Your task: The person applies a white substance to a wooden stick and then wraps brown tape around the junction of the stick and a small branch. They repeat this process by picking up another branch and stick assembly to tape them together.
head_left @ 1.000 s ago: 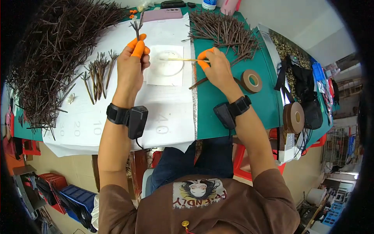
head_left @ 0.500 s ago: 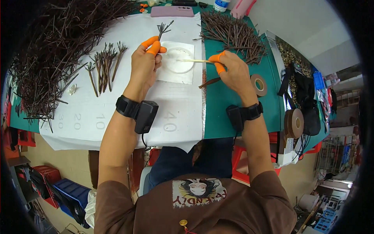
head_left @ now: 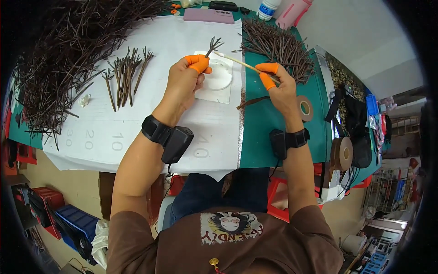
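Observation:
Orange finger covers sit on fingers of both hands. My left hand [head_left: 182, 84] pinches a dark brown twig [head_left: 213, 45] whose branched tip points up and away. In my right hand [head_left: 284, 91] is a thin pale stick [head_left: 244, 64], slanting to the left. The stick's whitish end is close beside the twig's branches; whether they touch I cannot tell. Below lies a shallow white round dish [head_left: 219, 87] on a square white sheet [head_left: 212, 96], partly hidden by my left hand. Several similar branched twigs [head_left: 123, 75] lie in a row to the left.
A big heap of dark twigs [head_left: 50, 68] covers the far left. Cut sticks [head_left: 278, 48] are piled at the far right, near a brown tape roll [head_left: 305, 108] and a brown strip [head_left: 252, 102]. A purple phone [head_left: 208, 16] and a white bottle [head_left: 267, 9] stand at the back.
My right hand has lifted the stick's end out of the dish up to the twig's branches. My left hand has shifted slightly right with the twig. The whole view has moved a little.

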Motion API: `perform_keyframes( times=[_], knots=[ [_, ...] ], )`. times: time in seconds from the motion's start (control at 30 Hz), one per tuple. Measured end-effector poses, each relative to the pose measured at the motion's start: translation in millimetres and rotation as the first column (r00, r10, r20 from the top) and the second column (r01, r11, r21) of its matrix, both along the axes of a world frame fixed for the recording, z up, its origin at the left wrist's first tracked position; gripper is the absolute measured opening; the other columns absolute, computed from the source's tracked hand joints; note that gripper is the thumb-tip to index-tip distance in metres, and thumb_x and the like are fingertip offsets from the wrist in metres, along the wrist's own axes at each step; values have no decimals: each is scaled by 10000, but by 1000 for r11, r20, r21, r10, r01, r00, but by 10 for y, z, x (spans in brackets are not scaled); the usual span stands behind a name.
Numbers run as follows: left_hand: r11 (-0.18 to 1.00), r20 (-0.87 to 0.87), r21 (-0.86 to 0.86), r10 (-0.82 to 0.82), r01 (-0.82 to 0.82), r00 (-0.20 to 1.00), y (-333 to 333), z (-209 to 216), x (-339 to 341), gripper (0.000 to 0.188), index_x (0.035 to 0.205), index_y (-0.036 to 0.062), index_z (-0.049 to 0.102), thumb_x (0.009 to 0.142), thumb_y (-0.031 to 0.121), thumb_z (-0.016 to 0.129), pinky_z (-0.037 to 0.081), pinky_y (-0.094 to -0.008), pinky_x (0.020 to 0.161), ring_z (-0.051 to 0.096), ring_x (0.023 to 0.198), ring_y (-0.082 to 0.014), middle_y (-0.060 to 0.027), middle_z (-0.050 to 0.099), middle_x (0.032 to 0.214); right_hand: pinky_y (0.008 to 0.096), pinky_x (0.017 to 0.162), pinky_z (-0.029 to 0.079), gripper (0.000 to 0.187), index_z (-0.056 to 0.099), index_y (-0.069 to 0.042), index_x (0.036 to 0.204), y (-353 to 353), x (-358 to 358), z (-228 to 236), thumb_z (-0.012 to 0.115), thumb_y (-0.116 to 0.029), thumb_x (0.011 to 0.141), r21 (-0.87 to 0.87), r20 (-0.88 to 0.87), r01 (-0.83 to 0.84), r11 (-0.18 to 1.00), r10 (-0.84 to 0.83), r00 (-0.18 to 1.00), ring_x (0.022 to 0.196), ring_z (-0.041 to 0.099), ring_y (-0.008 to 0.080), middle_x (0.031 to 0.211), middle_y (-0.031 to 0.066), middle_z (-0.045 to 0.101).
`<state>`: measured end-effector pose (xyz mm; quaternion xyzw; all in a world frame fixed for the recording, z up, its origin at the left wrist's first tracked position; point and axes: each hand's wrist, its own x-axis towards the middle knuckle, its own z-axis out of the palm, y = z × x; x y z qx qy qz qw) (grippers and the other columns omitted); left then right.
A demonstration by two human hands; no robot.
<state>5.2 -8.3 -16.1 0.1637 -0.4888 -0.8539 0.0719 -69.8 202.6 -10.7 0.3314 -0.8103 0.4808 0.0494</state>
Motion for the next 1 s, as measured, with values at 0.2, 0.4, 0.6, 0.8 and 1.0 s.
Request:
perform_keyframes(
  times=[0.2,0.4,0.6,0.8,1.0],
  knots=[
    [997,-4,-63,-34,34,999,58,-18,-5,162,957,-5,511,809,61,525,242,-176,411,329,461,-38,-59,559,715,221,603,406,165,585,-6,893,-23,-38,-40,550,25,735,-19,-118,10,1000,-12,993,690,499,123,805,58,525],
    [999,-16,6,-52,52,999,24,-15,-7,155,956,5,508,814,66,522,226,-173,403,307,452,-30,-53,555,713,198,633,404,153,585,-16,910,-1,-38,-28,548,7,763,8,-93,23,1000,-23,995,720,498,87,831,27,545],
    [998,-36,33,-51,52,998,18,-16,-6,149,946,14,508,818,85,529,209,-167,398,289,455,-22,-36,543,699,190,614,391,150,594,-21,904,-15,-53,-45,552,0,761,9,-80,65,998,-64,995,699,484,79,812,17,544],
    [998,-41,40,-43,45,998,24,9,11,135,934,13,519,821,86,522,209,-168,399,285,454,-24,-37,543,699,188,610,386,148,599,-19,898,-17,-31,-41,550,-1,759,-33,-29,54,998,-55,998,692,479,76,797,15,544],
    [996,-45,69,-60,63,997,-16,9,22,143,954,13,519,836,92,504,239,-163,413,318,471,-29,-45,555,721,207,632,399,143,600,-18,882,1,-51,-61,541,7,754,-19,-24,51,999,-52,998,713,501,100,814,24,543]
  ],
)
